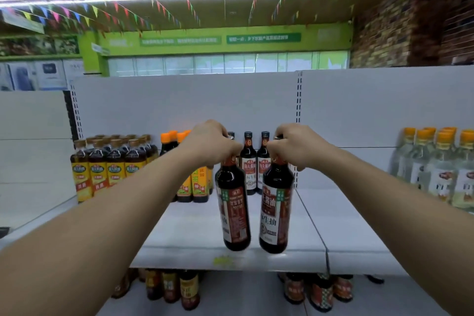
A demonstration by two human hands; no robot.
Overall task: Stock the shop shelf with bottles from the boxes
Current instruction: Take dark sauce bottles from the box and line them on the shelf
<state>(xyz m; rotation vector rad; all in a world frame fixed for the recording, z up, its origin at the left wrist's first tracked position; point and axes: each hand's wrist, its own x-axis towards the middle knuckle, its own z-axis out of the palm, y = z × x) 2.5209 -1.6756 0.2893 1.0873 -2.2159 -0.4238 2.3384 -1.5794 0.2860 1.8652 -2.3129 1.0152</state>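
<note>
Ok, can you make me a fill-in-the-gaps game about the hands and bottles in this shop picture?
1. The left hand grips one dark red-labelled sauce bottle and the right hand grips its twin, so the person holds ____ bottles.
2. The clear plastic bottles on the right of the white metal shelf have ____ caps.
3. The brown-capped dark bottles on the left of the shelf have ____ labels.
Missing words: two, orange, yellow.

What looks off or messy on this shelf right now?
Only a yellow-green smudge on the front edge of the shelf, just under the bottle in the left hand; too blurred to tell stain from sticker. The standing bottles look upright, and nothing is spilled.
</note>
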